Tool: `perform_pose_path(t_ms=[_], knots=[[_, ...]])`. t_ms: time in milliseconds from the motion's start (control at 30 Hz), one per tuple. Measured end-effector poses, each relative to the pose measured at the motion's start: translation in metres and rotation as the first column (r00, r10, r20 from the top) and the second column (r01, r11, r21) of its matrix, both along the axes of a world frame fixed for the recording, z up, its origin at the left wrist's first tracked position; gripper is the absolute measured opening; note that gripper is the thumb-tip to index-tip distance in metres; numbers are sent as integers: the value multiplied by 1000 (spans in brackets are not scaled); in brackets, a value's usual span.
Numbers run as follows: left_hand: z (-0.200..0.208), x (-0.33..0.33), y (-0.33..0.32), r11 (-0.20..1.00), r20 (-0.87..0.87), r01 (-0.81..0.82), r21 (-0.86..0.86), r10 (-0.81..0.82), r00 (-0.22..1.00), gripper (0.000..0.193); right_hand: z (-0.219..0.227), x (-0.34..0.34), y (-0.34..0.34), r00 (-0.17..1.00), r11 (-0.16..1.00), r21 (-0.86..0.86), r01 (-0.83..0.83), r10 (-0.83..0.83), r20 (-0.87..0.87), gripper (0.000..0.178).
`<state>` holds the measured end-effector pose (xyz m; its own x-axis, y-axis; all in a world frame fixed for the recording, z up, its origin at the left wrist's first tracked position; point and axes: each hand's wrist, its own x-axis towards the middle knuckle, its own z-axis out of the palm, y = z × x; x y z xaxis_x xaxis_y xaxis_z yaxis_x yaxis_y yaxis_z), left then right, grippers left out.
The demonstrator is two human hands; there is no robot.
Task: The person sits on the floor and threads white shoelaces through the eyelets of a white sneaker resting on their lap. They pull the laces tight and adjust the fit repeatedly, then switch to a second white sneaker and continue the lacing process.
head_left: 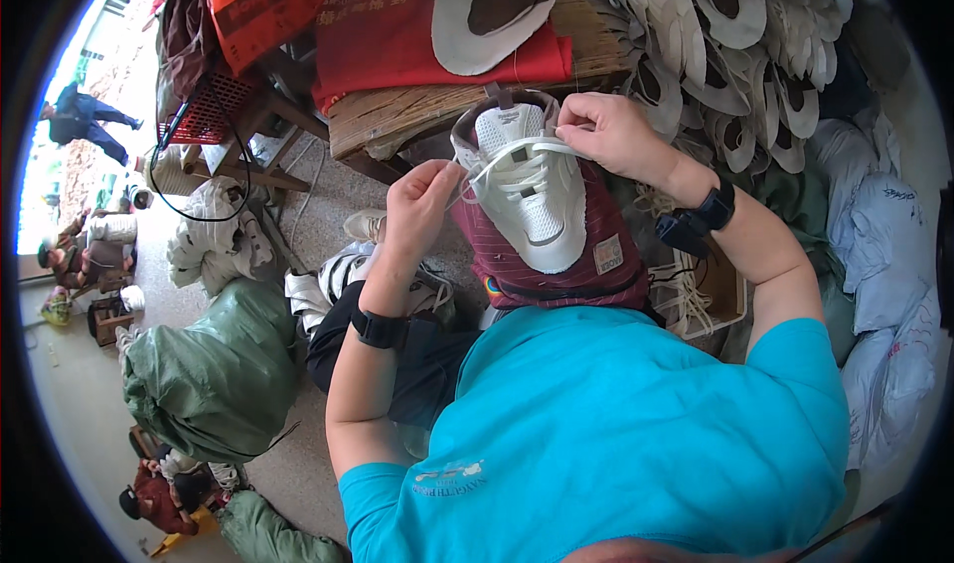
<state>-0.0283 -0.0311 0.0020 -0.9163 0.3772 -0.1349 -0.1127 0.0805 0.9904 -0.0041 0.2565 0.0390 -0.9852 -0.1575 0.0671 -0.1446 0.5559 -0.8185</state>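
Here's the white mesh-panelled shoe (542, 223), lap-braced on maroon pinstriped cloth (576, 289) by the brown wooden worktop (397, 116)'s near edge, apparently freeing the right hand (614, 136) to pinch flat white lace (532, 146), left hand (419, 203) pinched closed, seemingly likewise.

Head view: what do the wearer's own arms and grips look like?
Left arm: short turquoise fabric sleeve, wide black wristband, ungloved left grip. Right arm: matching short turquoise fabric sleeve, black wrist strap with a blocky black module, ungloved right grip.
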Motion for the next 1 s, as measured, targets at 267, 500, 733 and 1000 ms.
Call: perform_pose_path(t_ms=[267, 500, 733, 1000], knots=[[-1, -10, 2, 900, -495, -125, -417, -110, 862, 18, 27, -3, -20, 971, 867, 499, 0, 119, -207, 13], [14, -13, 9, 829, -555, -171, -532, -189, 810, 17, 25, 0, -23, 985, 899, 434, -60, 123, -119, 26], [52, -35, 18, 638, -551, -115, -762, -544, 633, 14, 28, -41, 16, 876, 946, -162, -280, 320, 359, 25], [42, -70, 7, 749, -199, 382, -541, -556, 807, 23, 36, -58, 12, 816, 928, -41, -370, 346, 463, 20]])
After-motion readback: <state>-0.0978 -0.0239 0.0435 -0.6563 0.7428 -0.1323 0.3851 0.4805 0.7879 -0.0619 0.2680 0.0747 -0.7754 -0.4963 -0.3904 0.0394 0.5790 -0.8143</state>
